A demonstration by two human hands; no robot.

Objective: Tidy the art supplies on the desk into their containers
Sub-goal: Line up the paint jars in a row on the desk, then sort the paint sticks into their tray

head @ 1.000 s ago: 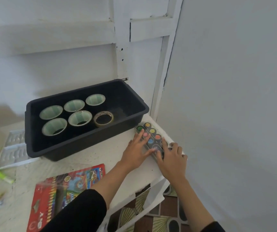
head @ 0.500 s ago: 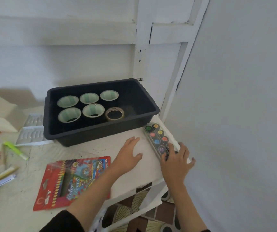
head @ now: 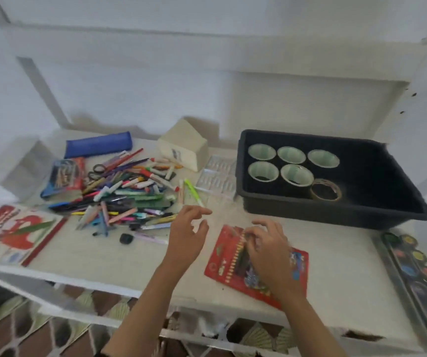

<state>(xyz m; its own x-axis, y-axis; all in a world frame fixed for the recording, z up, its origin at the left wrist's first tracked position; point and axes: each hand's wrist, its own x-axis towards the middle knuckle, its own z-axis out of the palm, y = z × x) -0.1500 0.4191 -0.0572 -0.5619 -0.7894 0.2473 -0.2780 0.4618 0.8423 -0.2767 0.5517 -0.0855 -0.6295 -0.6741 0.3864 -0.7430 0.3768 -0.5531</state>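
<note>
My left hand (head: 187, 237) hovers over the white desk (head: 99, 256) with fingers loosely spread and holds nothing. My right hand (head: 267, 249) lies on a red pack of coloured pencils (head: 222, 265), its fingers bent at the pack's upper edge; blur hides whether they grip it. A loose pile of pens, markers and crayons (head: 129, 191) is heaped to the left of my hands. A black tub (head: 336, 220) at the right holds several tape rolls (head: 294, 173). A watercolour paint set (head: 418, 269) lies at the desk's right end.
A blue pencil case (head: 99, 144), a cream box (head: 184, 148) and clear plastic trays (head: 217, 176) sit along the back. A red-and-white book (head: 13, 233) lies at the front left. The desk's front edge runs just below my wrists, with patterned floor beneath.
My view swung left from the corner to the whole desk. Both hands left the paint set; the right one came onto the red pencil pack, the left one lifted off the desk.
</note>
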